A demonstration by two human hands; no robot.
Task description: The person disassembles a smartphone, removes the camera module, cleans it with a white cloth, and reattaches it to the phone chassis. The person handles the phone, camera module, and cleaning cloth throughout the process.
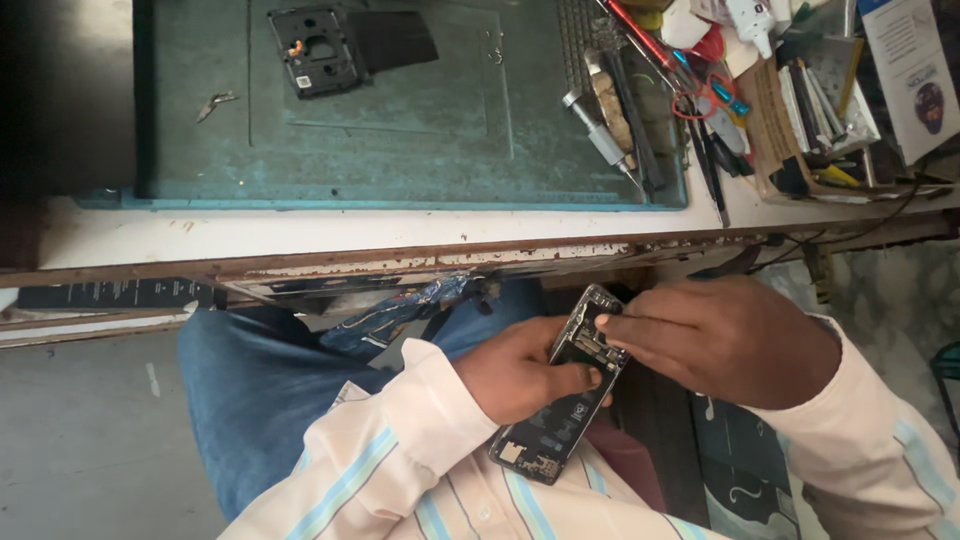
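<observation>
Opened phone (560, 400) low centre, cradled over lap in closed left hand (515, 375), steadied for right hand (725, 340) fingertips pinching its upper internals; bench (400, 225) above.

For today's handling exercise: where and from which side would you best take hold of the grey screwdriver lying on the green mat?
Probably grip the grey screwdriver around its thick handle, the upper-left part, coming from above. It lies flat on the green mat with its thin tip pointing down-right, and other tools crowd its right side, so fingers fit best from the left.
</observation>
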